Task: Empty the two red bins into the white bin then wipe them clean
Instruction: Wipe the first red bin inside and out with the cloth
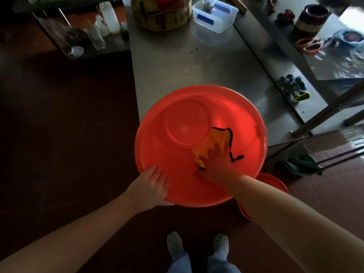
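Right hand [216,164], fingers spread flat, presses a yellow cloth [218,138] against the inner wall of the red bin [157,150], which is tilted at the desk [177,62] edge. Left hand [151,186] grips its near rim. Step in hand: wiping (the bin looks empty). Next move: sweep the unwiped wall, then take up the second red bin [275,183] below.
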